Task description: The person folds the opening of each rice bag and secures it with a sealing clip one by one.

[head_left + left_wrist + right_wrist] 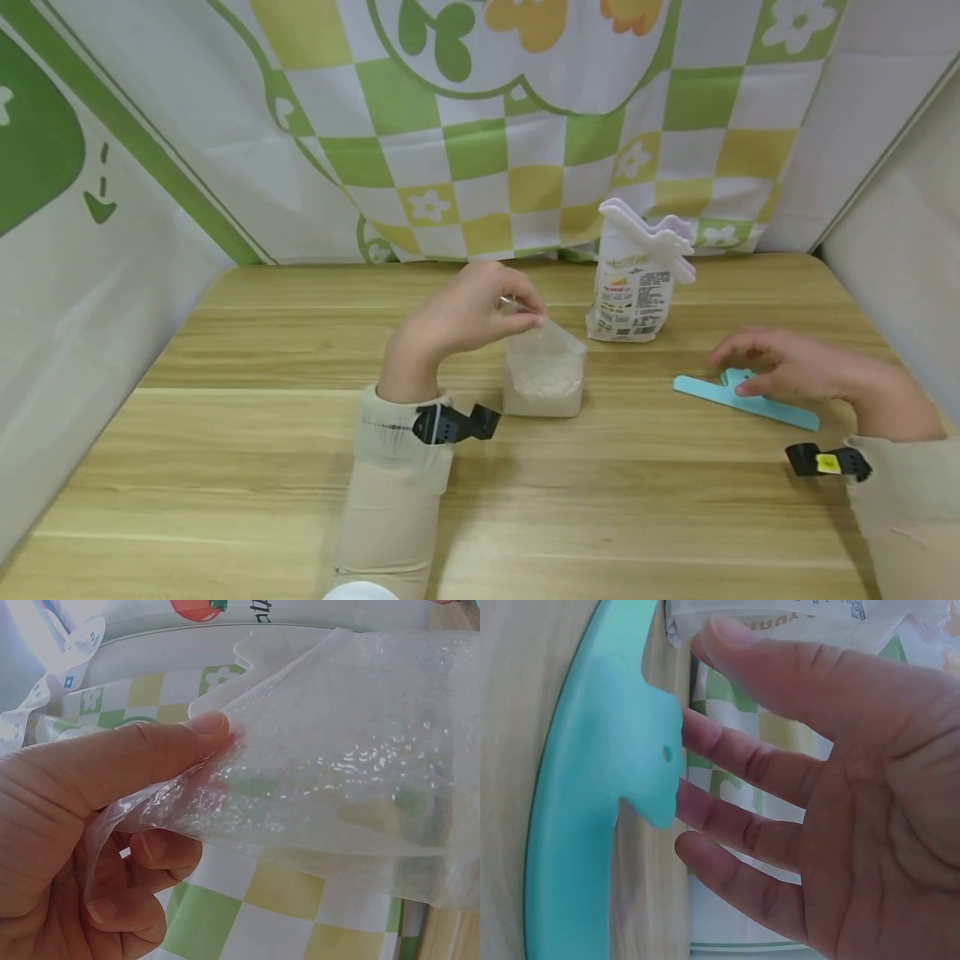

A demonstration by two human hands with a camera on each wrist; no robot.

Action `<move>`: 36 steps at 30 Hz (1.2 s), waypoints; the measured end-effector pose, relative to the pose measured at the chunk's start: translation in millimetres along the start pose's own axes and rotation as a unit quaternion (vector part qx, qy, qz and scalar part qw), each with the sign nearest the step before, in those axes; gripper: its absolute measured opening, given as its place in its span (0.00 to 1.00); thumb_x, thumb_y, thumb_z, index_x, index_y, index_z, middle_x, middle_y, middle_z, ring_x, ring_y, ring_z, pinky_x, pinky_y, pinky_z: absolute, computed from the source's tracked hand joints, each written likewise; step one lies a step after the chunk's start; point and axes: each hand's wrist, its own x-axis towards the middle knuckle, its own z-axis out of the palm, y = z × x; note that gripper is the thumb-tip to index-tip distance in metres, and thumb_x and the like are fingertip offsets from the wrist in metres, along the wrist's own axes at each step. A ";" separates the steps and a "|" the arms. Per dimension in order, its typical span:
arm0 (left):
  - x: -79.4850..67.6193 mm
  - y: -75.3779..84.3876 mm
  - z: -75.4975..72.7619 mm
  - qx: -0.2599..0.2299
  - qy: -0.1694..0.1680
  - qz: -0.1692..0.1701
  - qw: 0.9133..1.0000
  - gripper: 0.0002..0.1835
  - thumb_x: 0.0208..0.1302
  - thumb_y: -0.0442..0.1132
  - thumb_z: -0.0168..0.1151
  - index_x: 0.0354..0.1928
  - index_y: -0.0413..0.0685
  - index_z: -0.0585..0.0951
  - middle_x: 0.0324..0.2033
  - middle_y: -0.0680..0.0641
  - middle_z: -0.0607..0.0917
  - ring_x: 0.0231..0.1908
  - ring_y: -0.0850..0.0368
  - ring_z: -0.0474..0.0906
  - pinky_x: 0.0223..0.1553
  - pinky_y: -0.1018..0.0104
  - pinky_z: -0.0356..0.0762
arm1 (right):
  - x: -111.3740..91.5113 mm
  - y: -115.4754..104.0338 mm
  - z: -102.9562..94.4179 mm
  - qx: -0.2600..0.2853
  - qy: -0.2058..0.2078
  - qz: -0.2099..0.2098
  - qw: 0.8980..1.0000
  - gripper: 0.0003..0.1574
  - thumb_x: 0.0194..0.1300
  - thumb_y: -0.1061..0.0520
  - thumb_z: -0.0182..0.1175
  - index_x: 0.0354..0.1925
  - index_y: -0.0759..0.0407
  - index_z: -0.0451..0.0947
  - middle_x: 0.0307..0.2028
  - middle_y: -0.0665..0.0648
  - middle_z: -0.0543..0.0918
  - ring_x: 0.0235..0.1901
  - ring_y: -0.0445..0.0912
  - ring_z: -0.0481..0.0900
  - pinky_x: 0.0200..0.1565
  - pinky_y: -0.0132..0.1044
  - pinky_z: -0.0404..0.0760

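My left hand [480, 308] pinches the top edge of a clear plastic bag [545, 367], thumb on one side and fingers behind it. White grains like rice fill the bag's lower part, and it stands upright on the table. In the left wrist view the crinkled film [337, 765] stretches away from the thumb. At the right, a turquoise bag clip [750, 402] lies flat on the table. Over it hovers my right hand [802, 367], thumb and fingers spread around the clip's handle. The right wrist view shows those fingertips [697, 847] right beside the handle, not curled round it.
A white printed bag [632, 292] stands behind, between the two hands, its top closed by a pale lilac clip [660, 237]. The wooden table [247, 467] ends at a checkered cloth [540, 167] at the back. White panels rise at both sides.
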 end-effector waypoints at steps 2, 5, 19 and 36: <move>0.3 0.0 0.2 0.001 -0.001 0.001 1.000 0.04 0.65 0.35 0.67 0.37 0.45 0.89 0.37 0.49 0.89 0.35 0.59 0.80 0.39 0.67 0.78 | -0.3 2.9 0.6 0.011 -0.006 -0.005 1.000 0.23 0.61 0.63 0.68 0.55 0.60 0.77 0.54 0.60 0.80 0.54 0.31 0.75 0.51 0.29 0.77; 0.7 -0.7 1.1 0.001 -0.003 0.001 1.000 0.04 0.65 0.36 0.67 0.38 0.45 0.89 0.37 0.50 0.89 0.34 0.60 0.80 0.38 0.67 0.78 | -1.6 6.9 2.2 0.020 -0.014 -0.013 1.000 0.26 0.60 0.63 0.68 0.57 0.61 0.76 0.55 0.63 0.79 0.53 0.22 0.69 0.52 0.21 0.73; 1.9 0.3 0.5 -0.006 -0.004 -0.004 1.000 0.04 0.65 0.35 0.67 0.38 0.45 0.89 0.38 0.50 0.89 0.35 0.59 0.81 0.39 0.67 0.78 | 0.9 9.9 6.0 -0.041 -0.033 0.014 0.999 0.30 0.55 0.61 0.72 0.56 0.59 0.77 0.56 0.60 0.78 0.55 0.38 0.72 0.54 0.41 0.79; -0.8 -2.3 0.5 -0.015 -0.003 -0.008 1.000 0.05 0.65 0.36 0.66 0.38 0.46 0.89 0.38 0.50 0.89 0.35 0.60 0.81 0.40 0.66 0.79 | 6.2 3.8 7.2 -0.041 -0.025 0.047 0.998 0.22 0.53 0.62 0.74 0.40 0.61 0.71 0.37 0.51 0.72 0.35 0.38 0.65 0.36 0.31 0.69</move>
